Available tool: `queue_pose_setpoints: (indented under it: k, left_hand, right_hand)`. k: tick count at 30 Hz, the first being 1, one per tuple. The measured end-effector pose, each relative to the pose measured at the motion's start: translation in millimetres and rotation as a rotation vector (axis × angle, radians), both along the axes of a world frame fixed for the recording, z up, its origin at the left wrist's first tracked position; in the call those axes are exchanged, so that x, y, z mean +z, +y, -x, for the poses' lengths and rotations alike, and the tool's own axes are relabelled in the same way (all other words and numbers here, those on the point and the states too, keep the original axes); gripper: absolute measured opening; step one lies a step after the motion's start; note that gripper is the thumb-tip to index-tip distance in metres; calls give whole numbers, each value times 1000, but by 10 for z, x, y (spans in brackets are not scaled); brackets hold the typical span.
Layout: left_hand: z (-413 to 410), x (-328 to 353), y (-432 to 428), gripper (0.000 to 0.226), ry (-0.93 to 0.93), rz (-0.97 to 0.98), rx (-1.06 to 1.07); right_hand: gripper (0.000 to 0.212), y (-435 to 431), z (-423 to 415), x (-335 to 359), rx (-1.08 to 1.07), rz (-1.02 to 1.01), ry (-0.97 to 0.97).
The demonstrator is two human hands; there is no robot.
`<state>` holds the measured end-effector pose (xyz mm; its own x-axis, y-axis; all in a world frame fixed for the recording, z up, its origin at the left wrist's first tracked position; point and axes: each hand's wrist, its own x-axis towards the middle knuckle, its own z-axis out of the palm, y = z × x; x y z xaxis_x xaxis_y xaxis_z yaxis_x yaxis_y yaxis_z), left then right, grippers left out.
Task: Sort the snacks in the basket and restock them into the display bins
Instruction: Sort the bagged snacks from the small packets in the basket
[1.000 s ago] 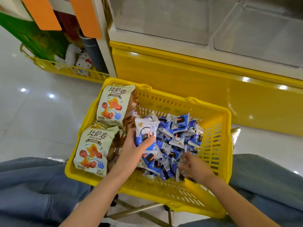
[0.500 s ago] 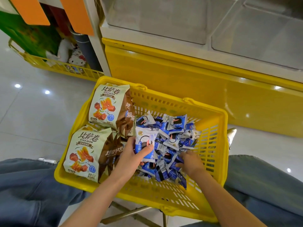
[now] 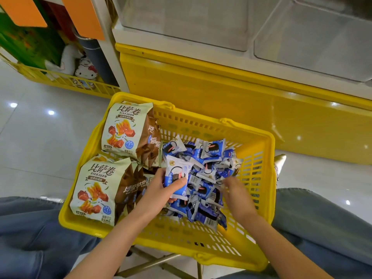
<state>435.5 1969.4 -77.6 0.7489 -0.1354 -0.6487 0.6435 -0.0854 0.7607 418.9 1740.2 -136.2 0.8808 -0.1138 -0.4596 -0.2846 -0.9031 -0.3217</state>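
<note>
Two clear plastic display bins (image 3: 314,37) are seen above a glossy yellow cabinet (image 3: 221,93). In the slotted yellow plastic basket (image 3: 265,178), crinkly cream-and-brown snack bags (image 3: 120,127) fill its left side, small blue-and-white wrapped biscuits (image 3: 209,158) its middle. One blue-and-white packet (image 3: 177,178) is gripped by the left hand (image 3: 159,192); the blurred right hand (image 3: 235,192) cannot be read.

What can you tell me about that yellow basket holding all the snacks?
The yellow basket looks like slotted plastic, rectangular, with folded handles along its rim. It rests on a metal stand between the person's knees. Large cream-and-brown bags stand along its left side; small blue-and-white packets are heaped at the right, where both hands reach in.
</note>
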Motion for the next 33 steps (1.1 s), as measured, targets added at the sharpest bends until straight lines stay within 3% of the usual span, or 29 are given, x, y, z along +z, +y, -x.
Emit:
queue_pose_setpoints:
  k: [2, 3, 6, 9, 11, 14, 17, 22, 25, 28, 31, 33]
  left_hand:
    - [7, -12, 18, 25, 11, -9, -13]
    - [11, -16, 25, 26, 16, -15, -15]
    - [17, -27, 41, 23, 32, -28, -7]
    - [16, -29, 43, 23, 37, -25, -8]
    - [13, -34, 54, 23, 35, -26, -13]
    - [4, -49, 74, 24, 33, -26, -19]
    - [-3, -62, 76, 24, 24, -40, -30]
    - [3, -54, 29, 24, 21, -61, -49]
    - [14, -67, -5, 32, 50, -75, -113]
    - [32, -98, -65, 45, 81, -127, -247]
    - [63, -155, -169, 55, 62, -202, -347]
    - [99, -180, -243, 61, 58, -198, -415]
  right_hand:
    - [37, -101, -194, 56, -147, -42, -237]
    - [48, -156, -298, 63, -151, -56, -263]
    - [75, -230, -548, -9, -131, -151, -52]
    - [84, -194, -621, -155, -169, -226, 121]
    - [80, -160, -583, -256, -167, -151, 153]
    - [48, -86, -425, -357, -180, -83, 239]
    - [28, -24, -186, -401, -2, 11, 297]
    - [13, -72, -28, -261, 37, -54, 160]
    - [18, -37, -17, -120, 123, -46, 126]
    - [31, 127, -15, 103, 20, -280, 89]
    - [32, 391, -37, 346, -192, -739, 273]
    - [25, 495, 13, 374, -249, -896, 362]
